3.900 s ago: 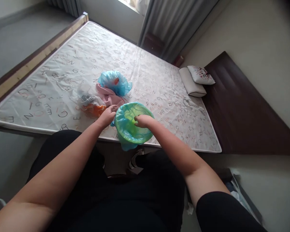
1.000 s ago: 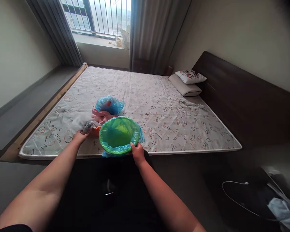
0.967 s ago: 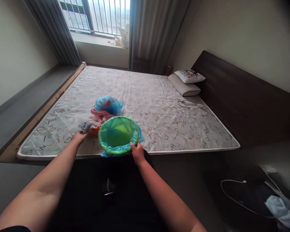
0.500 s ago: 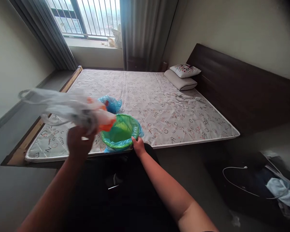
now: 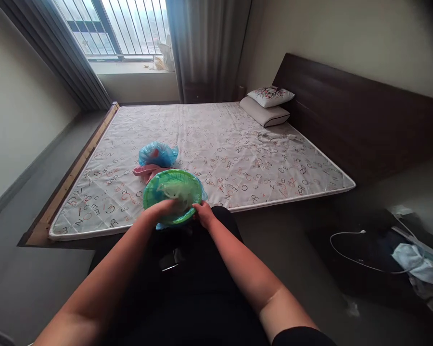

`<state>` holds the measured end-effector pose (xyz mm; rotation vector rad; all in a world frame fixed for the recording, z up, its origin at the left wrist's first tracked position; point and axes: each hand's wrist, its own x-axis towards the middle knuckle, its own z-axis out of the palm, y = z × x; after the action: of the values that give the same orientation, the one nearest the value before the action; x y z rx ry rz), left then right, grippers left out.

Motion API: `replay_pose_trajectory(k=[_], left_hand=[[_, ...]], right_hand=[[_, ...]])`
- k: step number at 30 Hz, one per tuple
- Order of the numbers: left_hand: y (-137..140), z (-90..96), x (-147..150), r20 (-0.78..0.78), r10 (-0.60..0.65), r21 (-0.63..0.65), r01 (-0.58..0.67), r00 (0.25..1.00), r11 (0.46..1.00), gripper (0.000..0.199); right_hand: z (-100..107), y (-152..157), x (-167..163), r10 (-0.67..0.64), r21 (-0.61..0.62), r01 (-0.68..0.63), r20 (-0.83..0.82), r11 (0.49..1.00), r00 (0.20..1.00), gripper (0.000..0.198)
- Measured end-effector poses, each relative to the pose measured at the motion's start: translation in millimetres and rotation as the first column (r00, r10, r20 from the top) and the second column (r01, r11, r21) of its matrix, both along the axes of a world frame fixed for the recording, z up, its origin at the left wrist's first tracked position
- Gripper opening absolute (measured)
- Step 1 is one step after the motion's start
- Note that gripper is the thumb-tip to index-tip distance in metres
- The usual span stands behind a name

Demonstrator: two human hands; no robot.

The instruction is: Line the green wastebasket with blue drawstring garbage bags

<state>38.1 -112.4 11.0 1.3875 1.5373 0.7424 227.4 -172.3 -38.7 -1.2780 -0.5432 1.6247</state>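
Observation:
A small green trash bin [image 5: 147, 196], lined with a blue plastic bag, stands at the mattress's near edge, in front of my body. My right hand [image 5: 204, 212] grips the right side of its rim. My left hand [image 5: 166, 206] reaches down into the bin, its fingers hidden inside. Against that hand lies a crumpled whitish plastic bag [image 5: 175, 189], seen within the bin. Just behind the bin, a pink cloth-like item [image 5: 147, 171] rests on the mattress, with a blue plastic bag [image 5: 159, 154] beyond it.
The mattress [image 5: 216, 139] fills the middle. Two pillows [image 5: 269, 108] are stacked by the dark headboard [image 5: 332, 86]. A cable [image 5: 274, 138] lies on the mattress. At right, a dark low surface holds a white cable [image 5: 332, 240] and a white cloth-like item [image 5: 413, 259].
My left hand has swung right and down into the bin, taking the white and orange plastic bag with it. The pink item is now uncovered. My right hand stays on the rim.

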Motion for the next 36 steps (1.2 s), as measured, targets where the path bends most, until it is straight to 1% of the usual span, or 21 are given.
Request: replay_pose_trajectory(k=[1,3,4,5,6,7,8,9,10,12,14,16,19,22,26,29,31,33,34,35,36], left_hand=[[-6,2.8,-13,-0.042,0.036,0.068,-0.033,0.998,0.997,0.009],[-23,5.1,-40,-0.071,0.155,0.193,-0.139,0.985,0.971,0.013],[-33,3.4,-52,-0.042,0.278,0.281,-0.256,0.96,0.925,0.016],[-43,-0.6,-60,0.06,0.468,0.359,-0.457,0.882,0.814,0.017],[-53,-6.5,-65,0.153,0.582,0.319,-0.598,0.798,0.736,0.018],[-61,-14.0,-67,0.219,0.669,0.224,-0.704,0.711,0.674,0.018],[-67,-22.5,-66,0.255,0.718,0.107,-0.757,0.648,0.645,0.019],[-71,-31.0,-63,0.262,0.728,-0.021,-0.75,0.634,0.661,0.02],[-73,-39.0,-58,0.264,0.715,-0.125,-0.712,0.647,0.69,0.02],[-72,-51.1,-48,0.291,0.646,-0.239,-0.601,0.705,0.763,0.022],[-68,-56.9,-41,0.364,0.599,-0.331,-0.502,0.713,0.799,0.024],[-65,-57.9,-39,0.431,0.601,-0.415,-0.444,0.673,0.794,0.024],[-62,-55.6,-42,0.461,0.647,-0.532,-0.394,0.608,0.749,0.018],[-64,-52.1,-44,0.464,0.681,-0.603,-0.361,0.566,0.711,0.012],[-66,-41.4,-50,0.477,0.732,-0.663,-0.347,0.487,0.663,0.013],[-65,-24.8,-66,0.511,0.751,-0.678,-0.34,0.419,0.651,0.019],[-63,-10.2,-81,0.563,0.746,-0.67,-0.332,0.354,0.663,0.02],[-59,4.9,-93,0.618,0.726,-0.636,-0.352,0.301,0.687,0.018],[-57,11.7,-96,0.648,0.704,-0.597,-0.382,0.291,0.706,0.017],[-54,17.7,-98,0.672,0.675,-0.538,-0.427,0.303,0.727,0.017],[-52,22.4,-97,0.686,0.641,-0.457,-0.482,0.344,0.748,0.02]], right_hand=[[-2,2,3,-0.009,-0.011,0.009,-0.014,1.0,1.0,0.023],[-6,6,8,-0.024,-0.036,0.023,-0.04,0.999,0.999,0.024],[-7,9,9,-0.034,-0.049,0.031,-0.051,0.998,0.998,0.024],[-8,13,9,-0.047,-0.062,0.043,-0.061,0.997,0.997,0.023],[-8,16,8,-0.063,-0.073,0.058,-0.068,0.996,0.996,0.022],[-8,19,6,-0.08,-0.082,0.074,-0.072,0.994,0.994,0.021],[-7,22,3,-0.096,-0.09,0.09,-0.075,0.992,0.993,0.019],[-5,25,-1,-0.109,-0.096,0.102,-0.077,0.99,0.991,0.018],[-4,26,-5,-0.116,-0.1,0.108,-0.08,0.989,0.99,0.018],[0,27,-12,-0.118,-0.101,0.109,-0.09,0.989,0.989,0.018],[3,24,-17,-0.121,-0.1,0.111,-0.1,0.989,0.988,0.019],[5,21,-19,-0.13,-0.104,0.12,-0.106,0.987,0.986,0.02],[7,15,-20,-0.14,-0.12,0.127,-0.108,0.985,0.984,0.022],[7,10,-21,-0.152,-0.133,0.139,-0.097,0.981,0.984,0.022],[7,6,-23,-0.187,-0.134,0.178,-0.058,0.975,0.981,0.022],[8,4,-23,-0.216,-0.129,0.212,-0.012,0.969,0.976,0.019],[9,2,-25,-0.213,-0.131,0.215,0.028,0.968,0.977,0.015],[11,-2,-29,-0.188,-0.135,0.197,0.078,0.971,0.979,0.011],[12,-5,-33,-0.166,-0.136,0.18,0.104,0.974,0.981,0.01],[13,-8,-38,-0.139,-0.136,0.156,0.127,0.978,0.982,0.01],[15,-12,-45,-0.106,-0.133,0.126,0.147,0.983,0.983,0.009]])
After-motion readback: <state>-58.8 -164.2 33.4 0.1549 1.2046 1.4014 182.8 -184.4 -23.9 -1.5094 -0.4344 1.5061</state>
